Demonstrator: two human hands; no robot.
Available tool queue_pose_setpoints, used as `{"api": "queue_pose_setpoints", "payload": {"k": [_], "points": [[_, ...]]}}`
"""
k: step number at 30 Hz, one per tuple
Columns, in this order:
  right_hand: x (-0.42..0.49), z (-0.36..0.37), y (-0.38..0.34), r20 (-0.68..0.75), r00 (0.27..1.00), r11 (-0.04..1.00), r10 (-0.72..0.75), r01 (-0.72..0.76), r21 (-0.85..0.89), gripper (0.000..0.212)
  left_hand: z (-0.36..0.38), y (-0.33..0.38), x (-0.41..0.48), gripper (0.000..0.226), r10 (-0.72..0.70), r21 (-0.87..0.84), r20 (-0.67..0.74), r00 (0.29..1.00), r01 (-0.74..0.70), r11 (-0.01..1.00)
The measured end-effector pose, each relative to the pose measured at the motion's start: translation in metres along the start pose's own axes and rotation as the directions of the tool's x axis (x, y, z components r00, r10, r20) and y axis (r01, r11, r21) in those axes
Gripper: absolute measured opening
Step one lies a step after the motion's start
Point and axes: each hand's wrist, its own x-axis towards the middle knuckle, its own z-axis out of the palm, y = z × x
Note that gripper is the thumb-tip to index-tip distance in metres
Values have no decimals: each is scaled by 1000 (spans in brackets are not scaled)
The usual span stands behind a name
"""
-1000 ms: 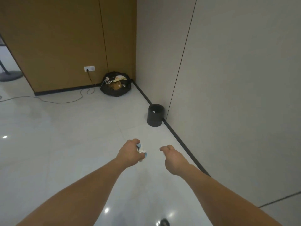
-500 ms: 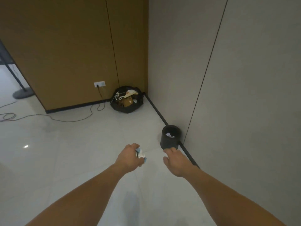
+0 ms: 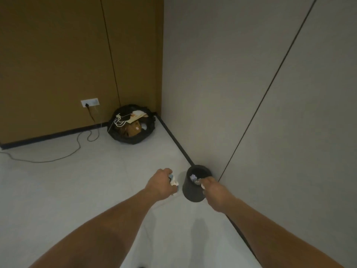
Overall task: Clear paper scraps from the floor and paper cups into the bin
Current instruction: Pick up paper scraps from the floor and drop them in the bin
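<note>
A small black round bin (image 3: 190, 192) stands on the pale floor against the grey wall. A crumpled scrap (image 3: 193, 177) lies inside it. My left hand (image 3: 160, 183) hovers just left of the bin, closed on white and pale blue paper scraps (image 3: 173, 180). My right hand (image 3: 210, 187) reaches over the bin's right rim with fingers curled; a bit of white shows at its fingertips, and I cannot make out whether it holds anything.
A black rubbish bag (image 3: 131, 129) filled with cardboard and white cables sits in the far corner. A wall socket (image 3: 89, 102) feeds a thin cable (image 3: 58, 157) trailing across the floor to the left. Grey wall panels (image 3: 251, 93) rise on the right.
I have come closer to the bin. Both hands moved forward; my right hand went from short of the bin to over its rim, and my left hand still grips the scraps.
</note>
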Motion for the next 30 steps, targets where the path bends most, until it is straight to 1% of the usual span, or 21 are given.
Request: {"api": "queue_pose_setpoints", "payload": {"k": [3,6,10,14,17,20,23,24,27,28,30], "points": [[40,-16,9,-37,997,997,74,-73,33,52,-17,14,60,70,52,57,49,997,-54,997],[73,-24,21,-51,990,989,135,-131,71,52,-18,28,116,72,82,91,124,989,-93,992],[130,-32,58,-30,983,980,180,-177,91,61,0,48,197,71,98,143,215,972,-131,981],[204,-33,112,19,978,971,209,-209,117,66,32,63,281,67,68,184,295,953,-126,975],[259,-23,152,48,972,959,229,-234,161,63,56,61,344,65,-12,220,353,936,-71,973],[311,3,189,97,965,940,245,-261,222,58,87,47,411,64,-56,248,383,922,-44,968],[368,42,223,156,942,910,296,-328,254,56,133,22,483,63,-42,243,386,922,-58,968],[385,56,232,168,934,902,316,-351,251,54,151,10,505,63,-30,242,399,917,-74,967],[435,111,262,84,932,896,354,-363,257,50,210,-29,561,62,25,238,442,896,-145,961],[449,132,270,102,930,902,353,-367,226,51,229,-45,576,62,42,253,451,892,-173,952],[483,174,287,195,918,897,344,-383,219,50,263,-78,606,62,69,283,455,888,-218,934]]}}
